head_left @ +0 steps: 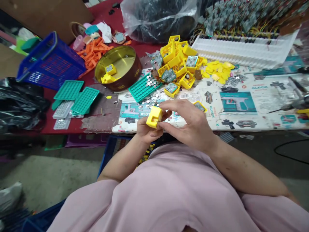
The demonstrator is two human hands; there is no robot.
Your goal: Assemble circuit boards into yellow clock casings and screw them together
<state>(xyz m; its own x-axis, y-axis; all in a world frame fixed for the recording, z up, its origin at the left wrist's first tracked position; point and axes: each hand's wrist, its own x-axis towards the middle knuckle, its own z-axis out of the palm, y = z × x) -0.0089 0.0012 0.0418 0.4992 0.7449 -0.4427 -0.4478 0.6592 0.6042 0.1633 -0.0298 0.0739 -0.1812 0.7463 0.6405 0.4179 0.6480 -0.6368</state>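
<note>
Yellow block (153,118) sits mid-handling, left fingers (154,133) and right fingers (170,128) clamped on it, teal tray (139,91) at 11 o'clock, any turn likely needing steady pinch.

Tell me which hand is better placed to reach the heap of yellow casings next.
Probably the right hand: it looks nearer the heap, with only its fingertips at the held yellow casing, which the left hand appears to support.

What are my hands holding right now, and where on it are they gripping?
A yellow plastic casing: the left hand holds it from beneath and behind; the right hand's fingertips are at its right side.
</note>
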